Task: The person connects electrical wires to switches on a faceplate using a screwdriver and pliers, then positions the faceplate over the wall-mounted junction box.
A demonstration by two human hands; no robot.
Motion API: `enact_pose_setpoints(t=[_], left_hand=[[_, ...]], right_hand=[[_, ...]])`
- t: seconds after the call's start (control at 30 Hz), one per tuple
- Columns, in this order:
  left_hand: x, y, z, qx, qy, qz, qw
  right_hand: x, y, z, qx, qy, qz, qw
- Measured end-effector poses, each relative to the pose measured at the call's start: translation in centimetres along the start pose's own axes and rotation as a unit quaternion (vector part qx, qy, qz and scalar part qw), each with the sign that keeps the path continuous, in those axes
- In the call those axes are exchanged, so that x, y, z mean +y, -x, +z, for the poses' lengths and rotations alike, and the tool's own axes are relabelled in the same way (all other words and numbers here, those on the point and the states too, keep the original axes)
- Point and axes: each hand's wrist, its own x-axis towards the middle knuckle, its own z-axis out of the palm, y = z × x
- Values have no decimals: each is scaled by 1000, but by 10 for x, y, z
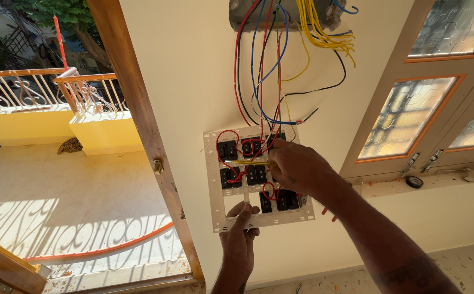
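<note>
A white switch plate with several black switch modules and red jumper wires is held against the cream wall. My left hand grips its bottom edge from below. My right hand holds a thin yellow-handled screwdriver whose tip points left across the middle row of modules. Red, blue, black and yellow wires hang from a wall box above down to the plate.
A wooden door frame stands left of the wall, opening to a sunlit balcony with railings and an orange hose. A window with patterned glass panes sits at right; a roll of black tape rests on its sill.
</note>
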Motion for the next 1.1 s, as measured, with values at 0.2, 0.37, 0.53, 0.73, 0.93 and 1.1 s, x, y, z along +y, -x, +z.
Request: enact_pose_setpoints(t=[0.2, 0.37, 0.53, 0.73, 0.93, 1.1], left_hand=[[1, 0, 2, 18, -12, -12, 1000], [-1, 1, 3, 9, -11, 1, 1000], [-3, -2, 3, 8, -11, -9, 1000], [-3, -4, 3, 18, -18, -10, 1000], [-4, -1, 9, 20, -26, -19, 999], [-4, -1, 10, 20, -26, -21, 999]], right_hand=[[3, 1, 5, 16, 4, -11, 1000], [4, 2, 12, 47, 16, -16, 999], [8, 0, 15, 39, 17, -28, 999], [11, -2, 7, 23, -51, -9, 998], [3, -3, 15, 15, 81, -30, 996], [0, -8, 27, 35, 136, -62, 988]])
